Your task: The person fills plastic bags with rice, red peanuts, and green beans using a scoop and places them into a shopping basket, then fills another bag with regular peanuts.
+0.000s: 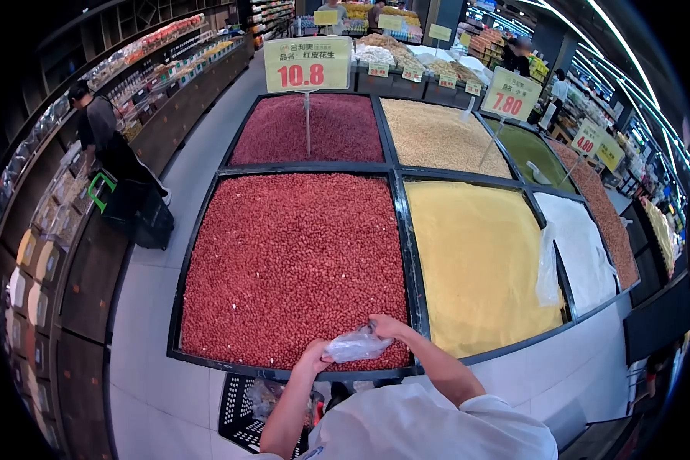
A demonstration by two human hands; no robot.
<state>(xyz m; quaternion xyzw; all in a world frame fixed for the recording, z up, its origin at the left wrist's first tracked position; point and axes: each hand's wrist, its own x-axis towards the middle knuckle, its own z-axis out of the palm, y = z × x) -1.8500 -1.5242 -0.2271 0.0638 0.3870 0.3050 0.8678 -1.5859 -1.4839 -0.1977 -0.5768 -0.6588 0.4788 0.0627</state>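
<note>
A clear plastic bag [357, 346] stretches between my two hands over the near edge of the bin of red-skinned peanuts [295, 245]. My left hand [315, 356] grips the bag's left end, low over the bin's front rim. At its other end, the fingers of my right hand [387, 326] are closed on the plastic, a little higher and farther right. A small dark patch shows by the right fingertips. Loose red peanuts fill the bin around and beyond the bag.
A black shopping basket [239, 410] with bagged goods sits below my left arm. Yellow grain [483, 261] and a white product [575, 245] fill bins to the right. A price sign [308, 64] stands behind. At left, a person [103, 138] stands by a dark wheeled cart [139, 215].
</note>
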